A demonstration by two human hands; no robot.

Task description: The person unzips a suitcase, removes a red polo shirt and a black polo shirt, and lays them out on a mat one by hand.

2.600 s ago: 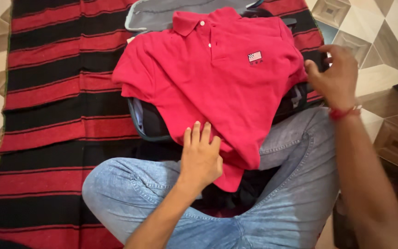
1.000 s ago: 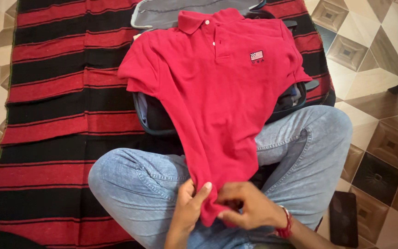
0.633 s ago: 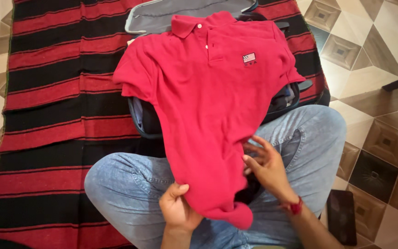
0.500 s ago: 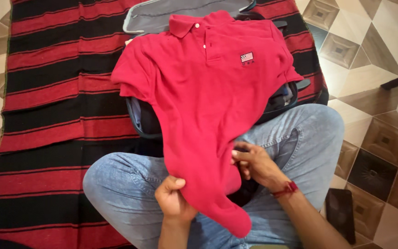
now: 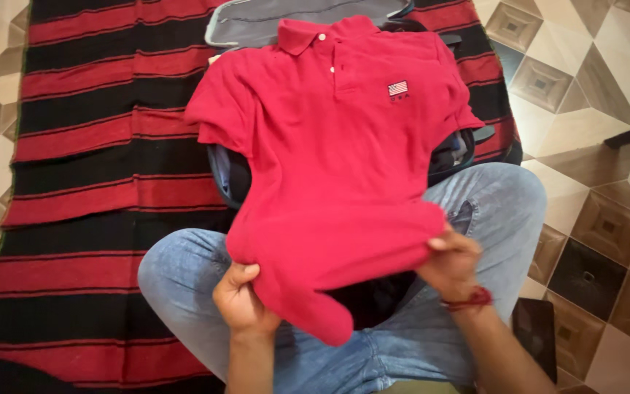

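Tiled floor (image 5: pixel 607 66) all around, glossy geometric squares and diamonds in beige, brown and grey, and most of it is covered by a big woven blanket (image 5: pixel 96 146) with wide red and black stripes, kinda coarse looking with thin lines between the bands. On the blanket sits an open bag (image 5: pixel 229 175), dark inside with a grey-blue piped rim, and its grey padded lid (image 5: pixel 257 22) is flipped back toward the top of the view. Draped over the bag, front up, is a red polo shirt (image 5: pixel 344 146), that knobbly pique knit, soft collar at the far end, two small white buttons on the placket and a little flag patch (image 5: pixel 398 88) on the chest. Its lower half hangs down over the person's crossed legs in faded light-blue jeans (image 5: pixel 475 219), seams and pocket stitching showing. Left hand (image 5: pixel 238 299) has its fingers curled tight around the shirt's left bottom edge, thumb on top of the cloth. Right hand (image 5: pixel 450 259) is pinching the right bottom edge, thumb over the fabric and fingers tucked under it, so the hem is stretched out between both hands, with one corner sagging below. Some dark cloth (image 5: pixel 373 299) shows in the lap underneath. Red thread band (image 5: pixel 468 300) sits on the right wrist, and a flat black phone-like slab (image 5: pixel 534 335) lies on the tiles just beside the right knee.
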